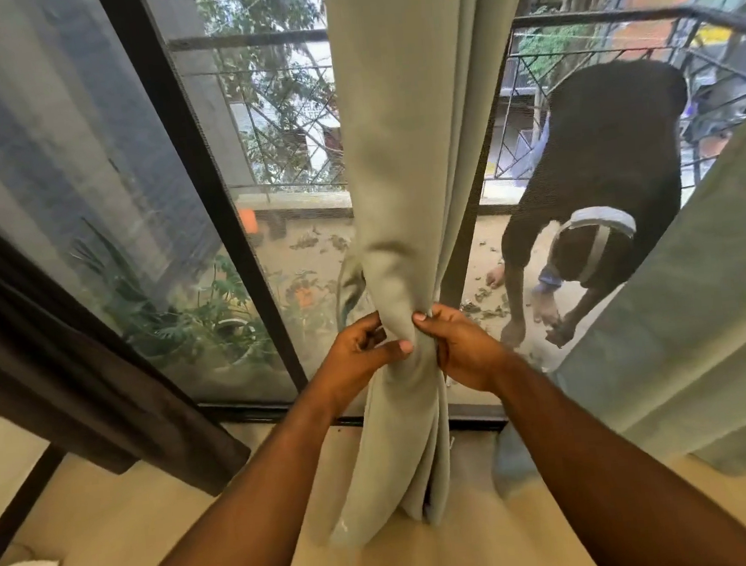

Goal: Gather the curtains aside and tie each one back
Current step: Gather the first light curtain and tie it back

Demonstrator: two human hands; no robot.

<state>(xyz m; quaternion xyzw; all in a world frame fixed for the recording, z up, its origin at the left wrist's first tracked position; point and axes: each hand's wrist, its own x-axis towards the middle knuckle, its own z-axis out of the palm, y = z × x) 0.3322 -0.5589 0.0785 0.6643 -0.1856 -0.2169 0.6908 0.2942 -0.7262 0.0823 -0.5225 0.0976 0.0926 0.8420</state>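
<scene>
Hands, left (359, 351) and right (462, 347), grip clamped round gathered curtain (392, 190) hanging vertically.

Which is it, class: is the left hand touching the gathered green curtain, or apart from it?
Touching. The head view shows the left hand with its thumb pressed across the bunched green curtain and its fingers curled round it.

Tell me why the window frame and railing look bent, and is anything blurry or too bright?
Head view: the wide-angle lens bows the dark window frame and the balcony railing. Daylight from outside backlights the green curtain, and the sky patches are washed out. The hazy look on the glass may be a screen or a reflection. Both hands, left hand and right hand, are sharp.
</scene>
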